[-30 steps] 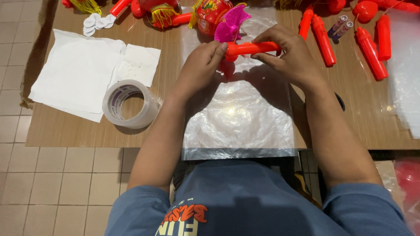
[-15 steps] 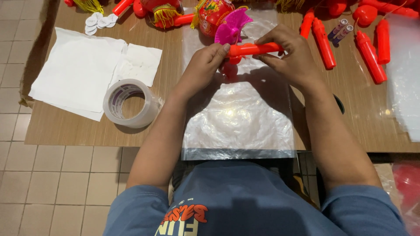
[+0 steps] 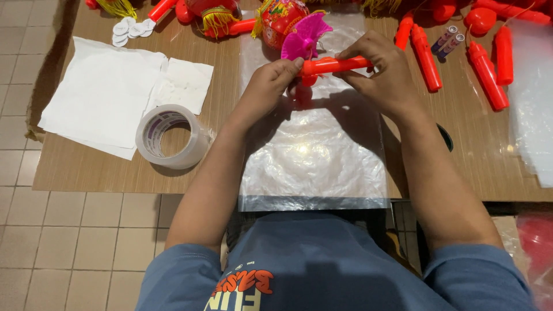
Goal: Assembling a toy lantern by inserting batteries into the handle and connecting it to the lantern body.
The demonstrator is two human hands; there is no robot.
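Observation:
Both my hands hold a red plastic handle stick level above a clear plastic bag that lies flat on the wooden table. My left hand pinches the stick's left end, and my right hand grips its right end. A small red part hangs under the stick between my hands. Just beyond the stick lies a red round lantern toy with a pink paper fan.
A roll of clear tape sits left of my left arm, with white paper sheets behind it. More red sticks, lantern parts and two small batteries lie along the far side. Clear plastic covers the right edge.
The stick and both hands have stayed almost in place; my fingers have shifted slightly on the stick.

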